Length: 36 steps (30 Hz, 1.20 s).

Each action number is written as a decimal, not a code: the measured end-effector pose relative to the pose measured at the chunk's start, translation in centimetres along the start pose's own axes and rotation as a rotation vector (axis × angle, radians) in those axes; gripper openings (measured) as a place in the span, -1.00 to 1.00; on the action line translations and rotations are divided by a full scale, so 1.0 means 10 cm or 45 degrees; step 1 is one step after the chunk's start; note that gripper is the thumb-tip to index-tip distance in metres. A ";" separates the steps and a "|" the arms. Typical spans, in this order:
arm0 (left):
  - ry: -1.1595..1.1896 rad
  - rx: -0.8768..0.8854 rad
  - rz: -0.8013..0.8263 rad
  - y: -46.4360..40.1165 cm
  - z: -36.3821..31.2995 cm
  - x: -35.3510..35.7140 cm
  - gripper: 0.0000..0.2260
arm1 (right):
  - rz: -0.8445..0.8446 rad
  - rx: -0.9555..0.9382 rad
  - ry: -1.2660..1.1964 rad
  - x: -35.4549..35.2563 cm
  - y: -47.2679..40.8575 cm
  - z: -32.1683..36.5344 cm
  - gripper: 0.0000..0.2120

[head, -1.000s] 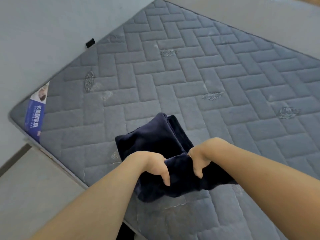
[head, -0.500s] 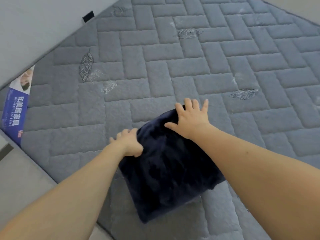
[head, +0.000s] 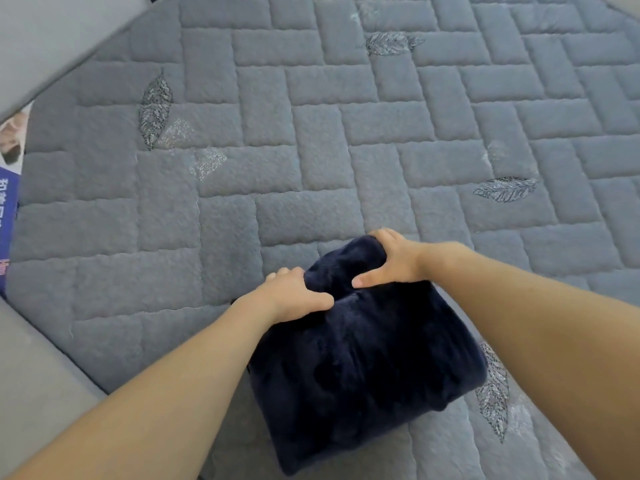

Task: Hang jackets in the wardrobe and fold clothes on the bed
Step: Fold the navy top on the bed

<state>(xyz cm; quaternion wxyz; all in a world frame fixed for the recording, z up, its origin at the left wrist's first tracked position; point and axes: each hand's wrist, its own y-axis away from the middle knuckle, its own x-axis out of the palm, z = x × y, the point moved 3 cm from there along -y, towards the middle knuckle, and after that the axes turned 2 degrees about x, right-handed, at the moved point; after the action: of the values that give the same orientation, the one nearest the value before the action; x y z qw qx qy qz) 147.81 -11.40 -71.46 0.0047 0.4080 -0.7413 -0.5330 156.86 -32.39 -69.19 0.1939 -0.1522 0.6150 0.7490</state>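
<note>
One bed (head: 346, 133), bare grey quilted mattress in a brick-stitch pattern, runs diagonally across the view. Stitched leaf motifs scattered over it: four clear ones counted, namely one far left (head: 155, 110), one at the top (head: 393, 44), one at right (head: 505, 189), one near the right forearm (head: 493, 393), the last partly covered by the cloth. A couple of fainter pale patches near the left leaf; cannot tell if they are leaves.

One dark navy plush garment (head: 363, 358), folded into a thick, roughly square bundle, lies on the mattress near the close edge. Nothing else rests on the bed.

Two bare forearms reach in from the bottom of the view, and both hands are on the bundle's far edge. Left hand (head: 294, 299) grips the far-left corner, thumb lying across the top, fingers curled over the edge and out of sight. Right hand (head: 394, 258) grips the far-right corner, thumb stretched along the top toward the left hand, fingers wrapped over the rim. The thumbs lie close together but do not touch. The cloth bunches up between the two grips.

Surroundings: a blue and white label (head: 8, 202) with printed characters hangs at the mattress's left end, mostly cut off by the frame. Plain grey floor (head: 31, 393) at lower left. A pale wall (head: 52, 36) at upper left.
</note>
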 end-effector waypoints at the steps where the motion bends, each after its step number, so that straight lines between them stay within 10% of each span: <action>1: -0.039 0.007 -0.025 -0.04 -0.02 0.01 -0.33 | 0.062 0.046 0.039 -0.06 -0.06 0.02 0.27; 11: -0.180 0.178 -0.312 0.06 -0.16 0.14 -0.65 | 0.027 -0.038 -0.552 0.09 0.24 -0.02 -0.13; 23: -0.948 0.912 -0.326 2.79 -2.81 0.31 -0.74 | -0.124 -0.066 -1.093 0.16 4.22 -1.22 -0.62; 36: -1.477 2.090 -0.179 5.92 -4.95 1.80 -0.83 | -1.305 0.436 -1.687 1.60 8.13 -1.69 -0.59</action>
<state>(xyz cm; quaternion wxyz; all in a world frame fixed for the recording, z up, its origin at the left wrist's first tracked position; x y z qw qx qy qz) 122.17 -55.43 -10.74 -0.6708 0.0055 -0.7411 0.0272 103.79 -61.03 -9.92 0.8487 0.0891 0.3346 0.3999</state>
